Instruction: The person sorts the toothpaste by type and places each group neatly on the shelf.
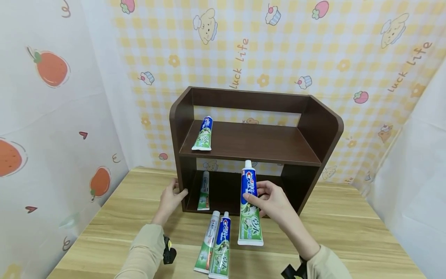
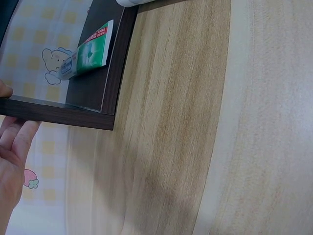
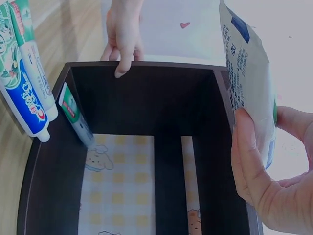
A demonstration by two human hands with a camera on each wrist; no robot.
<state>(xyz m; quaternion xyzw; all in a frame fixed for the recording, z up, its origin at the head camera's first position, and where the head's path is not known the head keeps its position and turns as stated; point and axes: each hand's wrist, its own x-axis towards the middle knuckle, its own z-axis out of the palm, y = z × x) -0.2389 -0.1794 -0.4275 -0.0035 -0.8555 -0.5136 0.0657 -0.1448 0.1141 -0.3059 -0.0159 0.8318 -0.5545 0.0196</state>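
Observation:
In the head view my right hand (image 1: 273, 199) pinches a blue and green toothpaste tube (image 1: 249, 221), cap up, in front of the lower opening of a dark brown shelf (image 1: 244, 158). The right wrist view shows the printed white back of that tube (image 3: 249, 73) between thumb and fingers. My left hand (image 1: 171, 199) grips the front edge of the shelf's left side panel, thumb inside and fingers outside. A green and grey tube (image 1: 204, 192) lies at the left of the lower level. Another blue and green tube (image 1: 204, 135) lies at the left of the upper level.
Two more tubes, one green and white (image 1: 209, 244) and one blue and green (image 1: 221, 248), lie side by side on the wooden table (image 1: 111, 228) before the shelf. A yellow checked cloth (image 1: 223, 50) hangs behind, with white cloth (image 1: 55, 116) at the left.

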